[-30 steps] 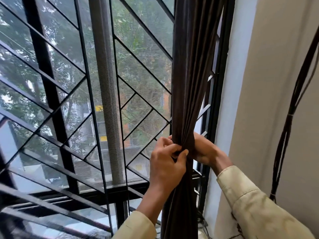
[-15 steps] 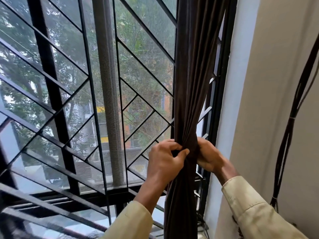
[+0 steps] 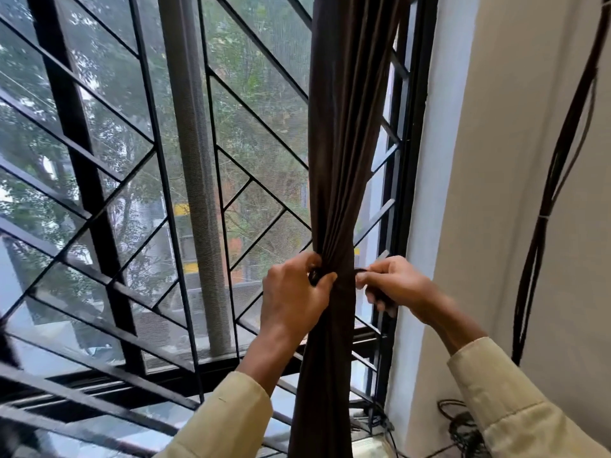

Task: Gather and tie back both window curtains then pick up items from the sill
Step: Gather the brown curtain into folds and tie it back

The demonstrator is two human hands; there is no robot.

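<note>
- Where the head view meets the window, the dark brown curtain [image 3: 344,160] hangs gathered into one narrow bundle. It is thinnest at hand height and spreads again above and below.
- Left of the curtain, the left hand [image 3: 294,299] rests against the bundle's edge, its fingers curled and its thumb closing on a dark end of the tie band [image 3: 361,270].
- Right of the curtain, the right hand [image 3: 396,285] sits just apart from the cloth. Its thumb and forefinger pinch the band's other end, which runs across to the bundle. Its lower fingers are curled and blurred, so whether they hold anything cannot be told.
- Behind the curtain stands a black window grille [image 3: 231,160] of slanted bars, with a grey mesh-covered post [image 3: 195,160] further left.
- Further right of the curtain is a pale wall [image 3: 512,193] with black cables [image 3: 555,180] hanging down it and a tangle of cords [image 3: 463,428] low beside it.
- Cream sleeves [image 3: 228,418] cover both forearms, below the curtain's narrowest point.
</note>
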